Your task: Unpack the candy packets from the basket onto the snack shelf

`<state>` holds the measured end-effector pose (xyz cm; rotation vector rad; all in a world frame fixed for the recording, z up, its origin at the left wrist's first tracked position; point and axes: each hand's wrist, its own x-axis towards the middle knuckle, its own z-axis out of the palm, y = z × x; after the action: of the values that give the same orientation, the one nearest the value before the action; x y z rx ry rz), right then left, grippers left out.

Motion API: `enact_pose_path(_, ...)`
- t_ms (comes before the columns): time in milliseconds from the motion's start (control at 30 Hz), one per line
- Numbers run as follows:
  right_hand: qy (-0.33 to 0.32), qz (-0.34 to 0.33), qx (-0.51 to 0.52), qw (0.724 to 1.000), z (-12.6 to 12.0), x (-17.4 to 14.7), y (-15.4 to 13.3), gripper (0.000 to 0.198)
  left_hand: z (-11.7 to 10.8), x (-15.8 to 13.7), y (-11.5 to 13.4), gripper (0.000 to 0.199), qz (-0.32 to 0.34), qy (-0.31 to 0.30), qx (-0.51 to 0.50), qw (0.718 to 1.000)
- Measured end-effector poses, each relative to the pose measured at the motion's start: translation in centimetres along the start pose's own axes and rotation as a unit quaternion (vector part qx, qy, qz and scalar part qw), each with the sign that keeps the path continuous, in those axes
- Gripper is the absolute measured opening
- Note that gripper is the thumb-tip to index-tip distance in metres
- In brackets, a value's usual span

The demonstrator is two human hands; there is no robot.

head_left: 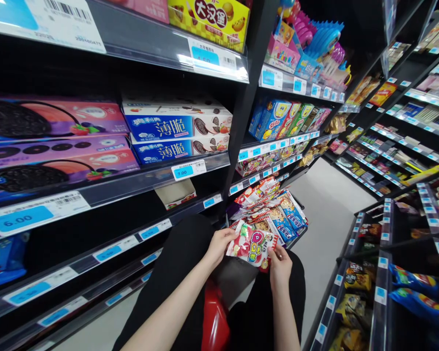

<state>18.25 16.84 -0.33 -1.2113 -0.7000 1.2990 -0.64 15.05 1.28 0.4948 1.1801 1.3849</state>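
Observation:
A red and white packet of gummy candy (pixel 254 244) is stretched between my two hands, its printed face turned up. My left hand (pixel 221 245) pinches the packet's left edge. At its lower right corner, my right hand (pixel 279 262) grips it between thumb and fingers. Just beyond the packet sits a basket or tray of snack packs, with blue packs (pixel 290 212) on its right and red-and-white packs (pixel 254 192) behind. The fingertips under the packet are hidden.
Shelves on the left hold Oreo boxes (pixel 177 126) and purple cookie boxes (pixel 58 158). A red glossy seat (pixel 215 319) shows between my black-clad legs. Snack racks (pixel 382 287) stand at the right, beside the grey aisle floor (pixel 327 200).

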Motion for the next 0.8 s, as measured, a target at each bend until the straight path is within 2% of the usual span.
enact_pose_path(100, -0.029, 0.024, 0.023, 0.999, -0.1, -0.1, -0.4, 0.051, -0.1, -0.1, 0.0, 0.024, -0.047, 0.002, -0.004, 0.999)
enact_pose_path(133, -0.041, 0.027, 0.029, 0.998, -0.1, -0.1, -0.6, 0.050, -0.1, -0.2, 0.1, 0.026, -0.055, 0.002, -0.006, 0.998)
enact_pose_path(267, -0.101, 0.061, 0.045, 0.992, -0.5, -0.2, -1.2, 0.020, 0.0, -0.2, 0.3, 0.027, -0.061, -0.031, -0.027, 0.997)
enact_pose_path(333, -0.127, 0.068, 0.059, 0.988, -0.6, -0.2, -1.4, 0.021, 0.1, -0.2, 0.5, 0.017, -0.080, -0.039, -0.034, 0.995)
enact_pose_path(400, -0.118, 0.062, 0.065, 0.989, -0.5, -0.3, -1.5, 0.027, 0.1, -0.1, 0.7, 0.014, -0.108, -0.030, -0.045, 0.993)
enact_pose_path(500, -0.071, 0.051, 0.051, 0.995, -0.2, -0.3, -1.4, 0.027, 0.1, -0.1, 1.0, 0.024, -0.125, -0.031, -0.060, 0.990)
enact_pose_path(633, -0.050, 0.002, 0.017, 0.999, -0.5, 0.1, -0.7, 0.030, 0.2, -0.2, 0.8, 0.025, -0.079, -0.062, -0.010, 0.995)
enact_pose_path(733, -0.031, -0.035, -0.025, 0.999, -0.8, 0.6, -0.1, 0.028, 0.2, -0.2, 0.6, 0.020, -0.013, -0.060, 0.086, 0.994)
enact_pose_path(800, -0.012, -0.054, -0.040, 0.998, -0.9, 0.7, 0.2, 0.027, 0.1, -0.1, 0.5, 0.022, 0.033, -0.049, 0.172, 0.983)
